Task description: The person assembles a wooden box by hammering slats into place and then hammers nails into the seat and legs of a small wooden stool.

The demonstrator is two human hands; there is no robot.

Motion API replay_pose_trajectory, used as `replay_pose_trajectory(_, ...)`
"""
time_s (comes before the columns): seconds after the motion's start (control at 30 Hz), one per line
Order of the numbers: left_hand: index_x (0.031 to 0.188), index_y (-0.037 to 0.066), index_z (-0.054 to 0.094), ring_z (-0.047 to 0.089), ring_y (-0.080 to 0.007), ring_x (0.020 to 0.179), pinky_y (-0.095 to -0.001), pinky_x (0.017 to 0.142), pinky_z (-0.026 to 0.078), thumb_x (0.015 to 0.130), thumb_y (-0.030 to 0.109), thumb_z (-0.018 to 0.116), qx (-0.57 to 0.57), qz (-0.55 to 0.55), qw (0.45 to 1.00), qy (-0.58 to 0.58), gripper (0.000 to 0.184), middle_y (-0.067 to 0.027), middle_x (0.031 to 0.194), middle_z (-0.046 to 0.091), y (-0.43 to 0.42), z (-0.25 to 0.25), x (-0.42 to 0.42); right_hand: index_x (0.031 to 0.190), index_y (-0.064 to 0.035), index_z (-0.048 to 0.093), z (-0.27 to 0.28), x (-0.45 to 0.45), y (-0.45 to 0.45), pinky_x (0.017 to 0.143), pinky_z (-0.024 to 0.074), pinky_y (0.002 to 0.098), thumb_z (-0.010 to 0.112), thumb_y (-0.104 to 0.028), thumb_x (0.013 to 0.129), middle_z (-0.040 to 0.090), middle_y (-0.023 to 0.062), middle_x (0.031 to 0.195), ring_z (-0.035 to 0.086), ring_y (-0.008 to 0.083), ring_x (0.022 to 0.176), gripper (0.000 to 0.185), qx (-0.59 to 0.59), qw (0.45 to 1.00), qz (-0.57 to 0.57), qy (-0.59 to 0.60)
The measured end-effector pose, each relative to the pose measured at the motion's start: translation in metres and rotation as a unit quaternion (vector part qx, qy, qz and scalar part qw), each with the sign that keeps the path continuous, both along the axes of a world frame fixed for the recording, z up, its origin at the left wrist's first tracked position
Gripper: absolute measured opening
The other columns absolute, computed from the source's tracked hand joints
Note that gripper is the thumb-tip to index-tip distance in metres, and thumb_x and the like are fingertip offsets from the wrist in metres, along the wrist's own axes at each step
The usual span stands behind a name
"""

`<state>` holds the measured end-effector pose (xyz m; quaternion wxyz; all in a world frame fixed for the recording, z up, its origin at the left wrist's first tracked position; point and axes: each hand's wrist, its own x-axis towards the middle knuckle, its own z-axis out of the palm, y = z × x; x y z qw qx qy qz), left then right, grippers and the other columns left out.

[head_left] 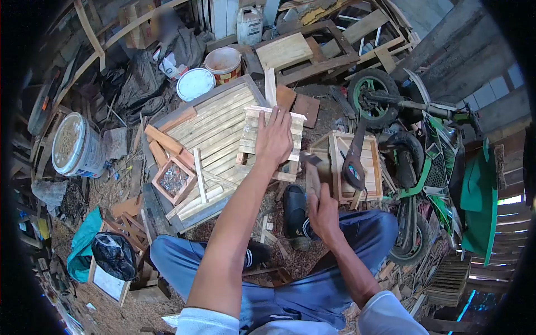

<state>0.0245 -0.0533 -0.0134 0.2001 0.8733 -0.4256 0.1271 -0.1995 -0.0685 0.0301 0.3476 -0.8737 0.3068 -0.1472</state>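
Note:
A small slatted wooden panel (251, 137) lies tilted over the corner of a larger slatted board (215, 131). My left hand (273, 137) grips the small panel, its fingers laid over the light wooden strip (296, 115) along the far edge. Just to the right, my right hand (325, 215) is wrapped round the handle of a hammer (312, 177). The hammer's head is raised near the panel's right side, apart from it. A square wooden box (175, 180) of nails sits on the larger board, left of the small panel.
An open wooden crate (372, 162) with a handsaw (354, 162) on it stands at the right. Beyond it leans a green motorbike (427, 162). Buckets (78, 145) and scrap wood (285, 51) lie left and behind. Shavings cover the floor round my feet.

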Motion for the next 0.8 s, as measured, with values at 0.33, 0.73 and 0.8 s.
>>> replay_pose_trajectory(0.33,0.131,0.005,0.049,0.036,-0.0236,0.139,-0.0512,0.116,0.023,0.092,0.018,0.043,-0.015,-0.014,1.000,0.022,0.042,-0.0097,0.141,0.048,0.000,0.001,0.001,0.103,0.0006,0.045,0.007,-0.004,0.004,0.057,0.0432,0.0558,0.052,-0.014,0.098,0.057,0.0340,0.070,0.057,0.0529,0.072,0.017,0.022,1.000,-0.015,-0.012)
replay_pose_trajectory(0.73,0.132,0.006,0.049,0.036,-0.0218,0.140,-0.0508,0.117,0.020,0.093,0.018,0.043,-0.006,-0.011,0.999,0.044,0.041,-0.0070,0.143,0.047,0.001,0.002,0.000,0.104,0.0006,0.047,0.039,-0.002,0.006,0.056,0.0449,0.0530,0.053,-0.014,0.098,0.058,0.0318,0.071,0.060,0.0514,0.072,0.016,-0.035,0.995,0.006,-0.097)
replay_pose_trajectory(0.8,0.132,0.006,0.049,0.036,-0.0217,0.140,-0.0506,0.117,0.020,0.092,0.018,0.044,-0.004,-0.010,0.999,0.032,0.042,-0.0071,0.143,0.047,0.000,0.000,0.001,0.103,-0.0008,0.047,0.021,-0.001,0.004,0.056,0.0443,0.0542,0.054,-0.015,0.097,0.059,0.0303,0.069,0.060,0.0511,0.070,0.016,0.000,0.999,-0.003,-0.042)
